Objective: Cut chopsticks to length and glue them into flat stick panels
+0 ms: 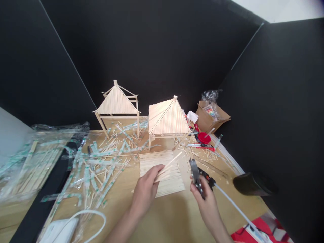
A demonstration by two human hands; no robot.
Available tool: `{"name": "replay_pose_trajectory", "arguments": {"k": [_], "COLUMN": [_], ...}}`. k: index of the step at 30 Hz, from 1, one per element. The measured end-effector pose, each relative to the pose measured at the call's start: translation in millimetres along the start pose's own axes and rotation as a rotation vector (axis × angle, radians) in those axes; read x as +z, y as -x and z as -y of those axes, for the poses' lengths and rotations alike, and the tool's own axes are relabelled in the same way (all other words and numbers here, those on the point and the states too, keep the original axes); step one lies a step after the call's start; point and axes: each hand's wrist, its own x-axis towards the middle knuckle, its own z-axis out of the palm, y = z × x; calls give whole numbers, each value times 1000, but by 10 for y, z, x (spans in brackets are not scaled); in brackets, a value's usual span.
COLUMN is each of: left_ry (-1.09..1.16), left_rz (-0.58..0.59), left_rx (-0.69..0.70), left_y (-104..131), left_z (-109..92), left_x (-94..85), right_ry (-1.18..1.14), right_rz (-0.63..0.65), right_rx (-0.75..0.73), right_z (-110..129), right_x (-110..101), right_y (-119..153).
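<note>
My left hand (146, 185) pinches a few thin wooden sticks (172, 162) that point up and to the right. Beneath them lies a flat panel of sticks side by side (162, 187). To its right, my right hand (204, 194) is closed around a grey metal cutting tool (194, 172), its head upward. A black glue gun (209, 179) with a white cable lies just behind that hand. Behind the panel stands a stick model with a covered pitched roof (168, 119). Farther left is a second model (117, 103) with its roof partly covered.
Clear and green tape strips (87, 177) and stick scraps litter the left side. A white device (59, 231) with a cable lies front left. At right are a cardboard box (206, 119), red lid (204, 137), cutter (201, 146) and black cylinder (250, 184). Dark panels enclose the table.
</note>
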Motion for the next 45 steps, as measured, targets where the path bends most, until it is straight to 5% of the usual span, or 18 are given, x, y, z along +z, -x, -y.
{"name": "replay_pose_trajectory", "arguments": {"k": [5,14,21,28,36,45], "left_ry": [-508,-777,-692,-490,-417,-459], "left_rz": [-195,-317,-271,-252,-375,-349], "left_rx": [465,712,753,504,742,761], "left_y": [100,99,96,145,114,122], "left_z": [-6,15,89,-29,-442,-521], "left_x": [-65,-135,-148,-90,-148,-151], "right_ry": [32,200,277,256,179,178], "right_rz": [24,-48,-59,-48,-47,-69], "right_rx": [-50,-265,-366,-409,-512,-568], "right_z": [173,293,406,483,490,473], "right_x": [-28,-73,-126,-164,-236,-289], "right_y": [111,176,164,166,205,196]}}
